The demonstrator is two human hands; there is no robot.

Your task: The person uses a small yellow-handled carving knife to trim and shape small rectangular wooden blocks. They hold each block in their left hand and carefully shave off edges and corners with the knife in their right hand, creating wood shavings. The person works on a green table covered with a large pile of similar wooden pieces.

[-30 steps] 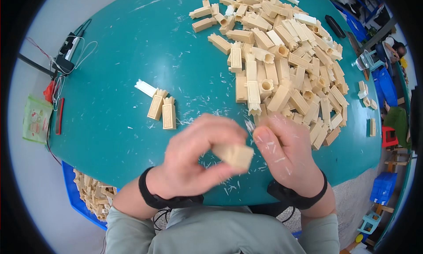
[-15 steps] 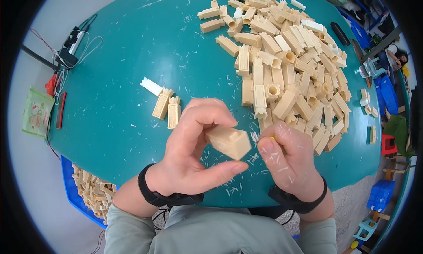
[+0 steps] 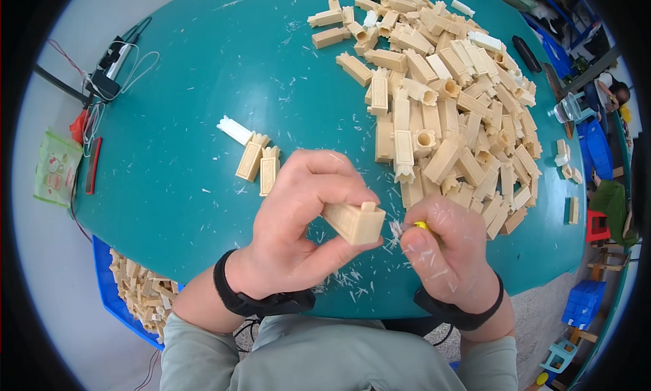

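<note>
Between the thumb and fingers of my left hand (image 3: 291, 221) is a beige plastic block (image 3: 356, 223), box-shaped, with a small raised tab on its upper edge. My right hand (image 3: 451, 248) is closed around a small tool with a yellow handle (image 3: 422, 225); pale shavings cling to its tip, which stands just apart from the block's end. Most of the tool is hidden by the fingers. Thin shavings (image 3: 349, 281) lie scattered on the green table (image 3: 169, 187) and stick to my right hand. Two beige blocks (image 3: 252, 159) and a white one (image 3: 234, 130) lie beyond my left hand.
A large heap of similar blocks (image 3: 444, 153) covers the table's right side. A dark elongated object (image 3: 525, 53) and a clear jar (image 3: 566, 109) stand near its right edge. At the left are a power strip (image 3: 116, 62) and a blue bin (image 3: 112, 296) of blocks.
My left hand has turned the block, so its end and raised tab show more clearly. The right hand has shifted slightly, and more of the tool's yellow handle shows.
</note>
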